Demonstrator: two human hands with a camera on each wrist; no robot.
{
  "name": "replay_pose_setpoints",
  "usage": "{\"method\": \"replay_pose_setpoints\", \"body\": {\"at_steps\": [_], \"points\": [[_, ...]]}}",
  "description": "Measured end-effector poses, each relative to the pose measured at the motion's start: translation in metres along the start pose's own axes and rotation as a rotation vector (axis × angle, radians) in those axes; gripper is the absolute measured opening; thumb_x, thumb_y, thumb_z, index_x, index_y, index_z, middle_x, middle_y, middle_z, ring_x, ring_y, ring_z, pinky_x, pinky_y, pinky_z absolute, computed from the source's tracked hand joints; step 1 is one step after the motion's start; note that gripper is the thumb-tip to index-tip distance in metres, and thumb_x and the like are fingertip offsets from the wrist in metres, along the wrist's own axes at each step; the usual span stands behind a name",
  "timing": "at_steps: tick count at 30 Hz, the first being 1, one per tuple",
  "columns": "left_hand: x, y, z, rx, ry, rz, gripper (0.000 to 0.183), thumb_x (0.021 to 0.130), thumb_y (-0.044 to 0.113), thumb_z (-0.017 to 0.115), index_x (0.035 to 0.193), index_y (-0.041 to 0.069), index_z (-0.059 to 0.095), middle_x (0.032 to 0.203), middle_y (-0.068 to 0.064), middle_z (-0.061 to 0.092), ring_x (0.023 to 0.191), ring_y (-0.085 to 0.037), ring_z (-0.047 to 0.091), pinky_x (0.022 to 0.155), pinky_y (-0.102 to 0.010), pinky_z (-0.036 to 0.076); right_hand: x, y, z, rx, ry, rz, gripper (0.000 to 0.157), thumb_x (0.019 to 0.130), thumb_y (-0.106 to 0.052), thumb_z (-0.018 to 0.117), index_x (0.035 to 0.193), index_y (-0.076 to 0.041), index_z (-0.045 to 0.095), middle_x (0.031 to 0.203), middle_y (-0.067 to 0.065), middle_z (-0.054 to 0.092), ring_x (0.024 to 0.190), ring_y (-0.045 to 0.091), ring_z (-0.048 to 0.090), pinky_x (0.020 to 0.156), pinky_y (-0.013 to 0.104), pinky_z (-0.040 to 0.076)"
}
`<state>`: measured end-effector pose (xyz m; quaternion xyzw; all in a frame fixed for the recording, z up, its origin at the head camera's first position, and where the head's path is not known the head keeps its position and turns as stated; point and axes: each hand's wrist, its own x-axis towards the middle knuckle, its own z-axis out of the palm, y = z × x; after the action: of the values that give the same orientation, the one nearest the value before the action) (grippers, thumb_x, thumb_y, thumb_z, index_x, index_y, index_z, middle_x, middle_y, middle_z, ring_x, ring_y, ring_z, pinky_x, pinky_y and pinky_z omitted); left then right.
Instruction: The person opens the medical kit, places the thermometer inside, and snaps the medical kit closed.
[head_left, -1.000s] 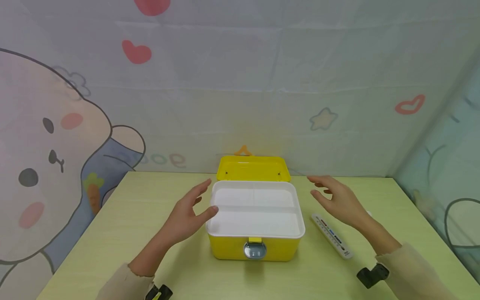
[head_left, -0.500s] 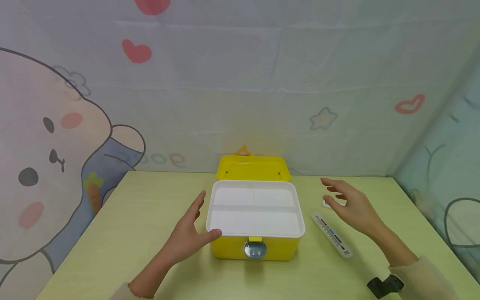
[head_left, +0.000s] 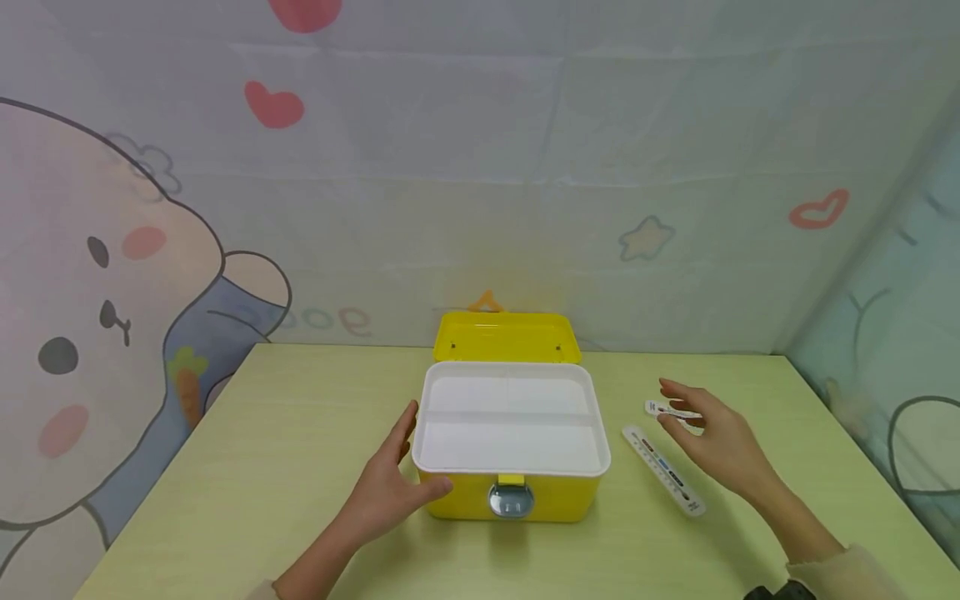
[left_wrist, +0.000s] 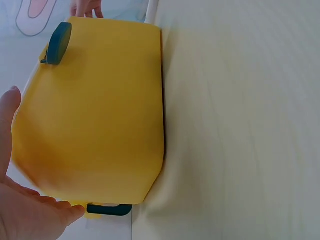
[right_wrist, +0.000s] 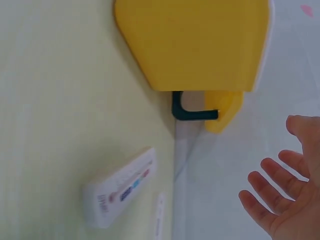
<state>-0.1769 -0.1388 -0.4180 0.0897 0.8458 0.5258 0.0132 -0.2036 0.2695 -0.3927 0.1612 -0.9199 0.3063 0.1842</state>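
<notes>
Yellow box [left_wrist: 95, 112], lid [head_left: 507, 337] tipped back, left hand [head_left: 387, 494] alongside

The left hand [head_left: 386, 497] is nearer the front edge of the table [head_left: 262, 467], its thumb now overlapping the front of the yellow rectangular plastic box [head_left: 558, 500]. The right hand [head_left: 723, 442] is nearer the right edge, uncovering more of a slim white printed strip [head_left: 655, 407].

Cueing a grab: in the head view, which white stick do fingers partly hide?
The slimmer stick, farther back, partly behind the right hand; the wider stick lies uncovered, closer to the person.
</notes>
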Motion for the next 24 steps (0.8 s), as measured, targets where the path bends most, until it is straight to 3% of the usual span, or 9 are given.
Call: {"method": "replay_pose_setpoints", "body": {"at_steps": [4, 6, 15, 24], "points": [[0.0, -0.003, 0.004, -0.022, 0.013, 0.02, 0.105, 0.07, 0.032, 0.08, 0.149, 0.025, 0.011, 0.149, -0.003, 0.028, 0.133, -0.034, 0.033, 0.101, -0.052, 0.034, -0.01, 0.007, 0.007, -0.01, -0.038, 0.053, 0.05, 0.088, -0.023, 0.062, 0.133, -0.004, 0.048, 0.12, 0.016, 0.058, 0.102, 0.031, 0.059, 0.079, 0.041, 0.051], [-0.001, -0.004, 0.006, -0.035, 0.016, 0.032, 0.105, 0.07, 0.032, 0.08, 0.149, 0.026, 0.011, 0.147, -0.003, 0.032, 0.132, -0.033, 0.035, 0.101, -0.055, 0.033, -0.014, 0.011, 0.009, -0.001, -0.06, 0.08, 0.052, 0.089, -0.025, 0.062, 0.133, -0.004, 0.047, 0.121, 0.017, 0.057, 0.103, 0.034, 0.058, 0.079, 0.046, 0.05], [0.001, -0.008, 0.01, -0.092, 0.009, 0.075, 0.102, 0.073, 0.031, 0.078, 0.148, 0.03, 0.01, 0.146, 0.0, 0.035, 0.131, -0.024, 0.036, 0.104, -0.056, 0.025, -0.027, 0.028, 0.022, -0.005, -0.109, 0.134, 0.054, 0.088, -0.027, 0.062, 0.133, -0.002, 0.046, 0.12, 0.022, 0.057, 0.102, 0.038, 0.058, 0.077, 0.048, 0.051], [0.001, -0.006, 0.013, -0.106, 0.013, 0.095, 0.101, 0.074, 0.024, 0.078, 0.148, 0.031, 0.01, 0.14, 0.002, 0.042, 0.115, -0.02, 0.051, 0.1, -0.051, 0.034, -0.033, 0.033, 0.028, -0.041, -0.122, 0.163, 0.056, 0.087, -0.03, 0.064, 0.132, -0.002, 0.047, 0.117, 0.021, 0.058, 0.1, 0.038, 0.059, 0.074, 0.047, 0.051]]}}
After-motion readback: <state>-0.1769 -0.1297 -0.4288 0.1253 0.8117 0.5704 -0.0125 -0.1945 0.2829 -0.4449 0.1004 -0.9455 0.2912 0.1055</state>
